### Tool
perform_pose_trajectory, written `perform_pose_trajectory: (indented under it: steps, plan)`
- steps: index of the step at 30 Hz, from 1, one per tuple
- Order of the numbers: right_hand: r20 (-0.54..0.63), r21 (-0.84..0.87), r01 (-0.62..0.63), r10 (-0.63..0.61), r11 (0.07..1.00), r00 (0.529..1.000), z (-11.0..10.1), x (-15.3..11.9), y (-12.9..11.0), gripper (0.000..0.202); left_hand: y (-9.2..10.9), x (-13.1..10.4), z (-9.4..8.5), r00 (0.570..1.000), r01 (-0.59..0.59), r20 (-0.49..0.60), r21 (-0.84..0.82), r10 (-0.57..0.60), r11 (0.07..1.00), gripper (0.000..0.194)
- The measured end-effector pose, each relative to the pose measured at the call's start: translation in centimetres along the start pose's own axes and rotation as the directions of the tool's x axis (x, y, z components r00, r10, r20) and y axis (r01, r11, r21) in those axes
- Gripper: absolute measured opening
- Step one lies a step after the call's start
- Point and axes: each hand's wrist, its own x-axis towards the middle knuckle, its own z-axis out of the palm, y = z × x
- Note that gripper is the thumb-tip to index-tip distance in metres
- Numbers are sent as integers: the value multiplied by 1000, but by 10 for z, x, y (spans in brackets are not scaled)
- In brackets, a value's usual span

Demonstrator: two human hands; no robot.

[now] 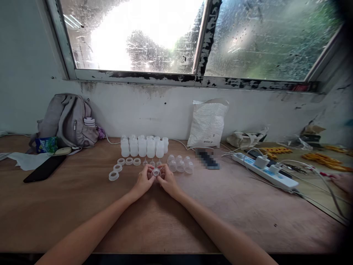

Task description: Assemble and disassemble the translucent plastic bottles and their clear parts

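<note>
My left hand (143, 181) and my right hand (168, 180) meet above the middle of the table, fingers closed around a clear bottle collar ring (156, 172). Whether a teat sits inside that ring is too small to tell. Just beyond my fingers stand several clear bottle teats (152, 162), partly hidden by the hands. Several translucent collar rings (113, 176) lie to the left. Behind them, white baby bottles (142, 147) stand upright in rows. Clear domed bottle caps (180, 166) are grouped right of my right hand.
Left are a grey backpack (64, 121) and a black phone (45, 168). A white plastic bag (207, 123) leans on the wall, near a blurred dark object (208, 160). A power strip (267, 173) with cables lies right; another person's hand (342, 182) shows at the edge.
</note>
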Motion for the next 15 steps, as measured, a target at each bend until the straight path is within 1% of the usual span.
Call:
perform_pose_trajectory:
  steps: [4,8,11,15]
  plan:
    - [-5,20,11,-11,1000,1000,2,0,4,23,1,0,0,1000,10,-1,-16,-10,1000,21]
    - [-19,12,17,-17,1000,1000,3,1,5,18,1,1,1,1000,15,-7,3,-15,1000,17]
    - [-11,-19,22,-22,1000,1000,1,0,2,16,2,1,-1,1000,18,-5,22,-18,1000,15]
    - [-20,-48,23,-23,999,1000,-1,-1,-5,12,5,-1,-4,1000,-20,-7,22,20,1000,9]
